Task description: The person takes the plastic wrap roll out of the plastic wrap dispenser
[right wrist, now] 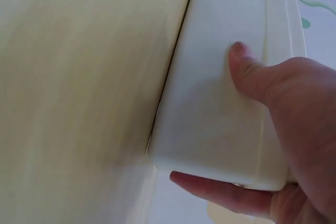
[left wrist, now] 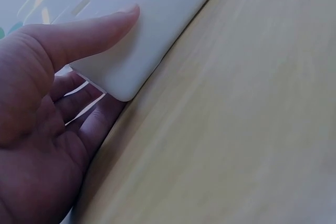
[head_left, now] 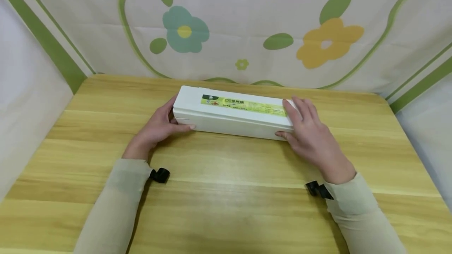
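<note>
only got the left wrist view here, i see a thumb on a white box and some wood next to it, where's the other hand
Observer: The right hand grips the far right end of the white box, thumb on the side nearest the person and index finger on top.

Operator: ok, anything printed on the top

Observer: Yes, a green and yellow label runs lengthwise along it, with large print starting "PE".

Operator: and is anything fixed to the sleeves

Observer: A small black device sits at the cuff of the left sleeve, and a similar one at the right cuff.
</note>
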Tool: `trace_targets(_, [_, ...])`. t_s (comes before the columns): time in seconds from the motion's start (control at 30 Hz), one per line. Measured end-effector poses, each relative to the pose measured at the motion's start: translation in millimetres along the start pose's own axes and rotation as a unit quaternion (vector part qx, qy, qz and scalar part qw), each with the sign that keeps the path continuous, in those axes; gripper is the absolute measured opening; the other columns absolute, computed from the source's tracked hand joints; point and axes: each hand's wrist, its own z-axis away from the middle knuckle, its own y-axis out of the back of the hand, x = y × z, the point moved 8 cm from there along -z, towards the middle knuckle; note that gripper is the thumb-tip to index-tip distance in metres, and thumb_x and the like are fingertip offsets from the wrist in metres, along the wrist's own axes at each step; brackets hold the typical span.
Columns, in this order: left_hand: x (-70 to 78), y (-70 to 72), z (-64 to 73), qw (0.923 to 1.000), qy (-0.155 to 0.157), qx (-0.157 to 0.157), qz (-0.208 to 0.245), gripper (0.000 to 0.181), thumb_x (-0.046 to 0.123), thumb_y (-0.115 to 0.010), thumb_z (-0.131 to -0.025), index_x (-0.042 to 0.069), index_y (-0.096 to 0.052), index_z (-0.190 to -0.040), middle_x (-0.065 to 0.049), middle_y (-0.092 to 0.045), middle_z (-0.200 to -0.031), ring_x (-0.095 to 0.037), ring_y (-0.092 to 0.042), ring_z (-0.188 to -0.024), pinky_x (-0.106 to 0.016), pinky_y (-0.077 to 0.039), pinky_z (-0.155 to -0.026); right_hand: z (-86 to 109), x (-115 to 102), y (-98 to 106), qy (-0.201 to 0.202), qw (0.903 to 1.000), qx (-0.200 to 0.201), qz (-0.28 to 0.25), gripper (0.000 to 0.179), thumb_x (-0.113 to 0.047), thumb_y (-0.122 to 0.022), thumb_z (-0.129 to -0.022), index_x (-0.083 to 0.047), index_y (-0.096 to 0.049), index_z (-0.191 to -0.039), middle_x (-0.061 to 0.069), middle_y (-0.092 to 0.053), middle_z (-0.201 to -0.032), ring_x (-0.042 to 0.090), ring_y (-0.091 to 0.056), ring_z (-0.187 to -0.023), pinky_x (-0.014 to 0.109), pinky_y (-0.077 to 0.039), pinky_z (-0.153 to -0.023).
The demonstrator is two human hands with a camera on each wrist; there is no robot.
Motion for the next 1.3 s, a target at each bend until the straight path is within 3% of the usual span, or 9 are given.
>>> trace_targets(0.27, [2.2,0.6,-0.3,0.9999,-0.012,0.0,0.007,0.11,0.008,-0.092,-0.085,0.039,-0.029,-0.17,0.0,-0.049,-0.164,-0.023,-0.055,-0.139,-0.019,-0.056,-0.099,-2.1,-1.2,0.7,0.013,0.9994,0.027,0.017,0.085,-0.021,-0.089,-0.09,0.0,-0.041,-0.158,0.03,-0.044,-0.158,0.055,-0.04,-0.146,0.073,-0.059,-0.076])
trace_targets(0.57, [-5.6,-0.2,0.3,1.0,-0.001,-0.001,0.001,0.111,0.011,-0.093,-0.086,0.036,-0.027,-0.171,-0.003,-0.049,-0.164,-0.026,-0.055,-0.141,-0.018,-0.055,-0.1,-0.5,-2.2,1.8,0.049,0.9975,0.042,0.028,0.089,-0.025,-0.091,-0.089,0.003,-0.044,-0.159,0.031,-0.049,-0.155,0.056,-0.045,-0.143,0.07,-0.06,-0.075])
trace_targets(0.73, [-5.8,-0.1,0.7,1.0,-0.001,0.0,-0.002,0.111,0.011,-0.093,-0.086,0.04,-0.026,-0.171,-0.001,-0.048,-0.164,-0.023,-0.052,-0.144,-0.02,-0.053,-0.104,-0.2,0.7,0.8,0.033,0.9988,0.029,0.02,0.089,-0.028,-0.089,-0.091,-0.001,-0.043,-0.161,0.029,-0.047,-0.158,0.056,-0.044,-0.146,0.073,-0.059,-0.077])
trace_targets(0.87, [-5.4,-1.2,0.2,1.0,-0.001,0.001,-0.009,0.111,0.014,-0.093,-0.086,0.039,-0.027,-0.171,0.002,-0.046,-0.167,-0.021,-0.047,-0.149,-0.023,-0.051,-0.109,-0.1,4.9,0.6,0.014,0.9996,0.016,0.021,0.088,-0.032,-0.088,-0.092,-0.007,-0.042,-0.163,0.024,-0.047,-0.16,0.052,-0.043,-0.148,0.074,-0.059,-0.069])
trace_targets(0.97, [-5.6,-1.8,-0.2,1.0,0.003,0.003,-0.007,0.111,0.014,-0.094,-0.085,0.038,-0.027,-0.171,0.004,-0.043,-0.169,-0.02,-0.045,-0.151,-0.024,-0.051,-0.11,-0.4,6.6,1.3,0.011,0.9996,0.014,0.024,0.089,-0.036,-0.089,-0.09,-0.008,-0.042,-0.162,0.024,-0.048,-0.159,0.05,-0.044,-0.148,0.074,-0.058,-0.084])
trace_targets(1.1, [-6.1,-2.8,-0.2,1.0,0.008,-0.001,-0.003,0.113,0.014,-0.094,-0.085,0.039,-0.026,-0.171,0.005,-0.041,-0.171,-0.02,-0.044,-0.151,-0.022,-0.051,-0.109,0.5,5.8,1.7,0.014,0.9997,0.02,0.001,0.093,-0.037,-0.092,-0.086,-0.005,-0.043,-0.159,0.028,-0.049,-0.153,0.048,-0.045,-0.144,0.074,-0.054,-0.094])
trace_targets(1.2, [-6.2,-2.9,0.2,0.9999,0.01,-0.005,-0.007,0.113,0.015,-0.094,-0.085,0.04,-0.025,-0.171,0.005,-0.042,-0.17,-0.021,-0.046,-0.149,-0.021,-0.051,-0.107,0.9,4.1,0.9,0.017,0.9996,0.022,-0.01,0.093,-0.037,-0.092,-0.085,-0.006,-0.043,-0.159,0.028,-0.048,-0.152,0.045,-0.045,-0.143,0.072,-0.058,-0.083])
trace_targets(1.3, [-5.4,-2.9,0.1,0.9999,0.01,-0.005,-0.009,0.112,0.016,-0.094,-0.085,0.041,-0.026,-0.17,0.004,-0.044,-0.168,-0.021,-0.048,-0.148,-0.022,-0.052,-0.107,0.2,1.8,1.4,0.026,0.9993,0.026,-0.001,0.089,-0.035,-0.09,-0.087,-0.008,-0.045,-0.159,0.028,-0.048,-0.154,0.047,-0.045,-0.144,0.071,-0.06,-0.081])
